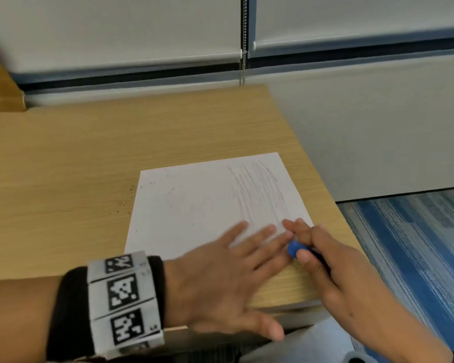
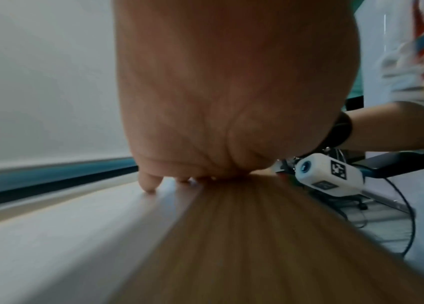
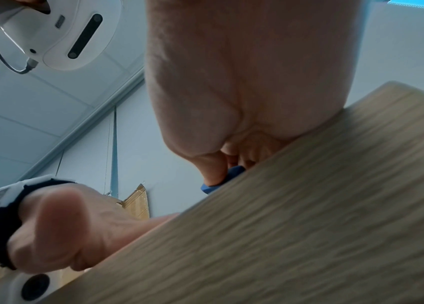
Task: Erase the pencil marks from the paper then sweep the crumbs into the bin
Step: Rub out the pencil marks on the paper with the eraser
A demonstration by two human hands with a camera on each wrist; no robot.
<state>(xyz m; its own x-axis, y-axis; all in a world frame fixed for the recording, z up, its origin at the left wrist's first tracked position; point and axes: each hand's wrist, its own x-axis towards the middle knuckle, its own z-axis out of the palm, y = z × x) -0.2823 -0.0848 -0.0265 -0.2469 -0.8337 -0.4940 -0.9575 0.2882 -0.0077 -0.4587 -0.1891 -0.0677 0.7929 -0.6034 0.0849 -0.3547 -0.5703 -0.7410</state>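
A white sheet of paper (image 1: 202, 203) lies on the wooden desk (image 1: 76, 163) near its right front corner, with grey pencil strokes (image 1: 260, 192) on its right half and faint marks on the left. My left hand (image 1: 233, 263) lies flat with straight fingers, pressing the paper's near edge. My right hand (image 1: 323, 258) pinches a blue eraser (image 1: 295, 248) at the paper's near right corner, right beside the left fingertips. In the right wrist view the blue eraser (image 3: 227, 176) shows under the thumb at the desk edge (image 3: 296, 205). Small dark crumbs (image 1: 126, 203) are scattered by the paper's left edge.
The desk ends just right of the paper, with blue striped carpet (image 1: 417, 244) below. A cardboard box (image 1: 0, 85) stands at the far left. A window blind with a bead chain (image 1: 243, 40) hangs behind the desk. No bin is in view.
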